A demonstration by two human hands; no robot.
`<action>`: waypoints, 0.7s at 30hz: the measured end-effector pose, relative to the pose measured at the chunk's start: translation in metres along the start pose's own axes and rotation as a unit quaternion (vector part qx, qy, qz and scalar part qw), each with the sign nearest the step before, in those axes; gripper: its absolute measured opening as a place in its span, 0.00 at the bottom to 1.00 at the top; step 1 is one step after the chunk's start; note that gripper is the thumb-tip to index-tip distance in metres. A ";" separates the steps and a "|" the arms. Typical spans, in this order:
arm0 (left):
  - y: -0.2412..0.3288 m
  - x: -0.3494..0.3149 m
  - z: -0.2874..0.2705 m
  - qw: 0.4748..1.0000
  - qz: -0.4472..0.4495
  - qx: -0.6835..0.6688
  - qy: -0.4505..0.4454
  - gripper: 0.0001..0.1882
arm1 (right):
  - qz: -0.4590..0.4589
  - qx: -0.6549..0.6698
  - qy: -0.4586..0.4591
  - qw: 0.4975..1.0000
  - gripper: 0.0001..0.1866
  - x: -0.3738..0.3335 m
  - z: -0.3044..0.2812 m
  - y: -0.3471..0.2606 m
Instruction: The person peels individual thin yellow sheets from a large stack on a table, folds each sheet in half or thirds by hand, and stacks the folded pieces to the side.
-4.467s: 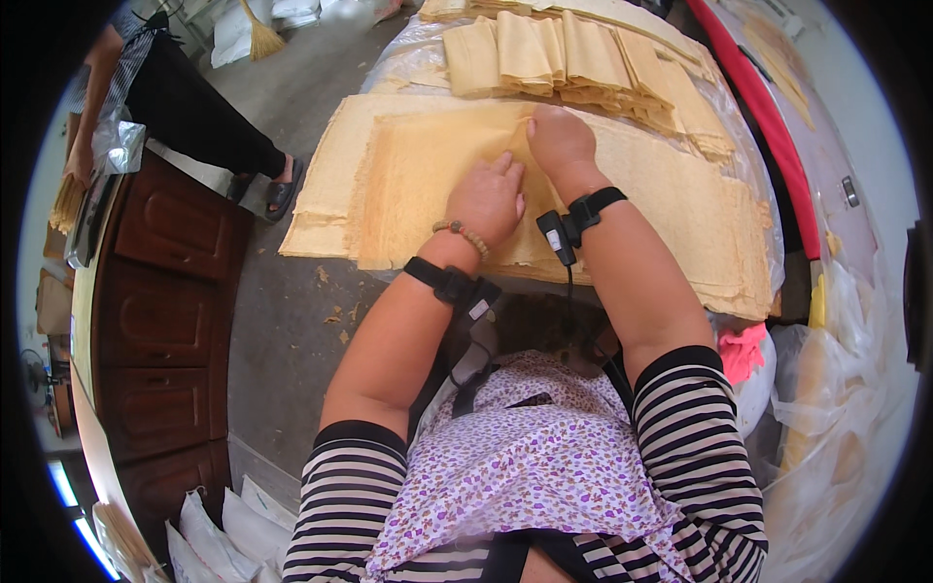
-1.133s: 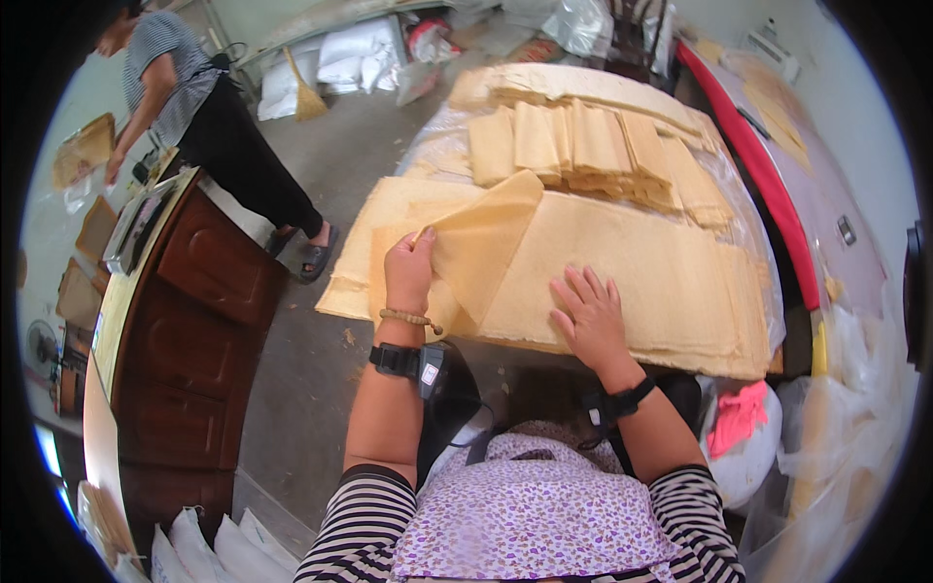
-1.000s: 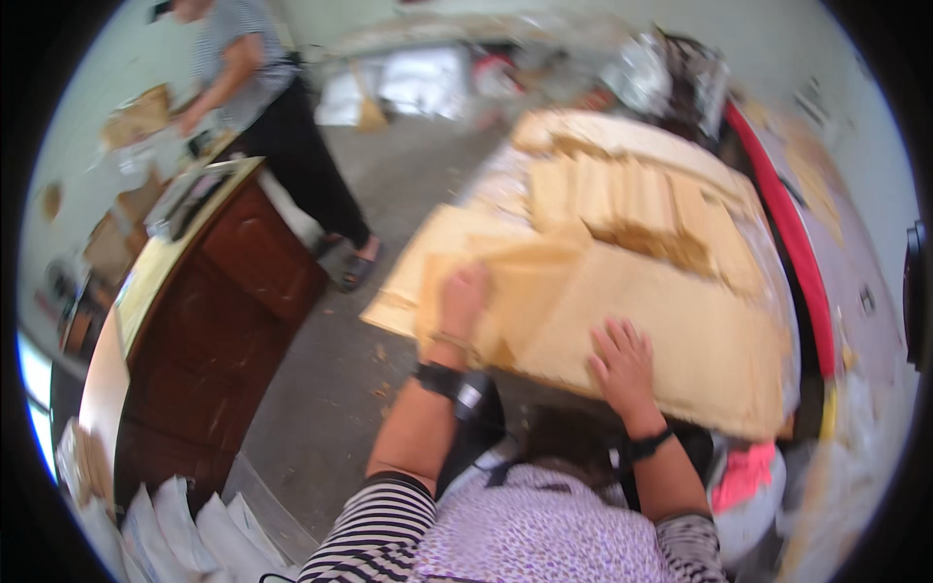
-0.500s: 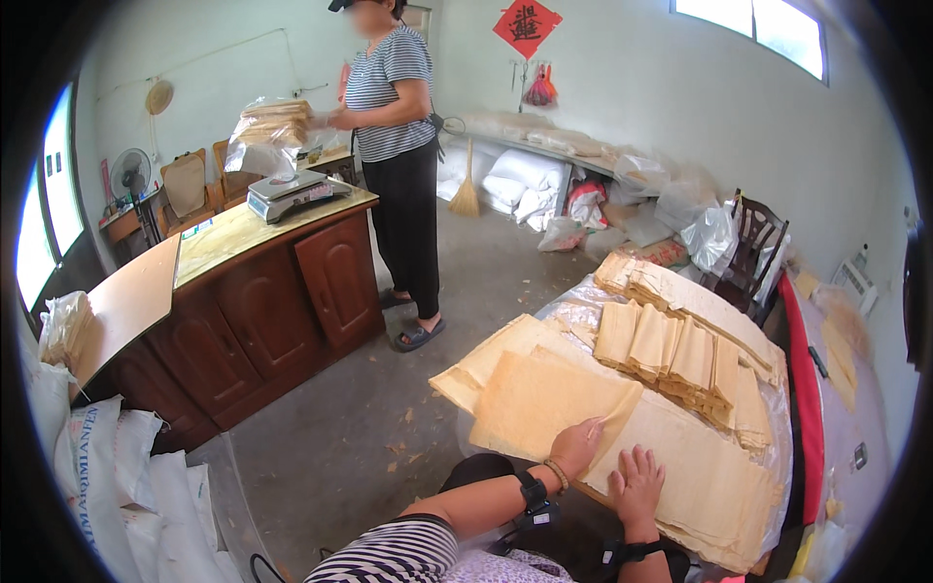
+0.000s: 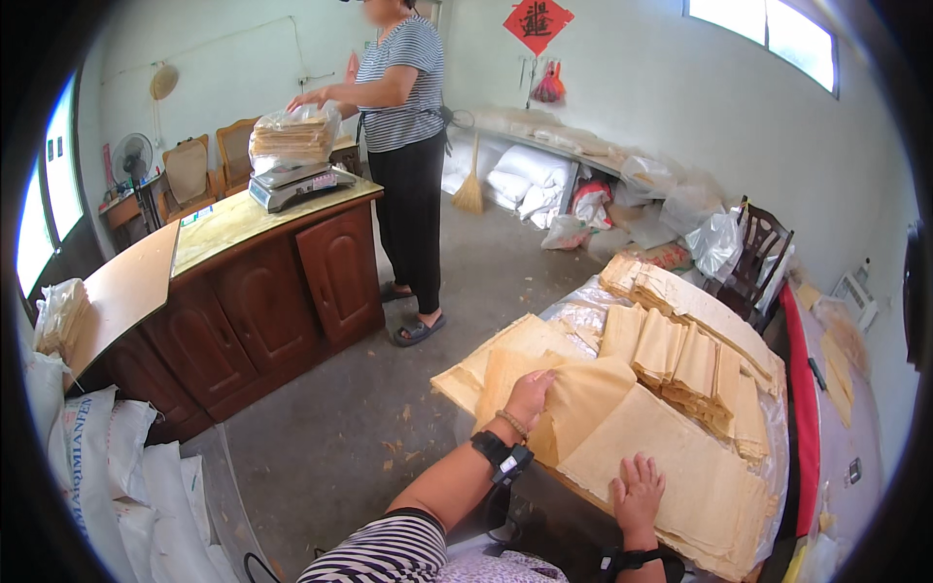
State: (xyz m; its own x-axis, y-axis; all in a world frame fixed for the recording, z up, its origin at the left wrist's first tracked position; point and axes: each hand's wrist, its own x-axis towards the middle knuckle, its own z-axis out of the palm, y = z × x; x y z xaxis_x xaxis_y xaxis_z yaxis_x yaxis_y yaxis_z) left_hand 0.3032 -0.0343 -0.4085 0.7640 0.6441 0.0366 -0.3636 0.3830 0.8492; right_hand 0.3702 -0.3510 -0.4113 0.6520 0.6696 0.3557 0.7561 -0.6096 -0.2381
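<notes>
My left hand [image 5: 530, 400] is closed on a thin, pale-tan tofu skin sheet [image 5: 591, 396], its fingers pinching the sheet so that it bends and creases over itself. Under my right hand [image 5: 638, 489] lies a flat stack of the same sheets [image 5: 695, 476]; the palm is down and the fingers are stretched out on the top one. More flat sheets [image 5: 466, 379] spread at the table's left corner. Beyond my hands, folded sheets [image 5: 671, 355] lie in an overlapping row, with a long pile [image 5: 690, 301] behind them.
Across the room, a person [image 5: 403, 136] rests a hand on a clear bag of sheets [image 5: 292, 141] standing on a scale [image 5: 296, 185]. The scale sits on a brown cabinet [image 5: 262, 291]. White sacks [image 5: 117, 486] stand at lower left. A dark wooden chair [image 5: 758, 253] stands behind my table.
My left hand has moved up and left, lifting and folding the sheet. My right hand stays nearly in place. The other person has set the bag onto the scale.
</notes>
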 end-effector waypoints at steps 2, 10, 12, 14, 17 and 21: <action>0.010 0.005 -0.005 0.998 -0.010 -0.067 -0.007 0.15 | 0.000 0.001 0.002 1.000 0.24 0.001 0.001 0.001; 0.036 0.010 -0.020 0.988 -0.030 -0.150 0.002 0.14 | -0.006 -0.009 0.003 1.000 0.25 0.007 0.001 0.007; 0.031 0.009 -0.032 0.985 -0.051 -0.164 0.009 0.13 | -0.007 -0.007 0.001 1.000 0.25 0.004 0.000 0.007; 0.036 0.014 -0.041 0.986 -0.032 -0.160 -0.019 0.14 | -0.012 -0.005 0.004 1.000 0.25 0.003 0.000 0.004; 0.045 0.011 -0.049 0.987 -0.033 -0.159 0.013 0.14 | -0.009 -0.003 -0.003 1.000 0.25 0.000 -0.002 0.001; 0.065 0.015 -0.061 0.984 -0.034 -0.177 0.002 0.14 | -0.010 -0.015 -0.010 1.000 0.26 -0.006 -0.002 0.003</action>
State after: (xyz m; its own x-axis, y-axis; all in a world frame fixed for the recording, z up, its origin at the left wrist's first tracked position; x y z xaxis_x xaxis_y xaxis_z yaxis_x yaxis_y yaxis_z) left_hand 0.2587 0.0410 -0.3846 0.7911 0.6115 -0.0162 -0.4753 0.6311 0.6130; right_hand 0.3689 -0.3573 -0.4125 0.6383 0.6897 0.3417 0.7668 -0.6084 -0.2045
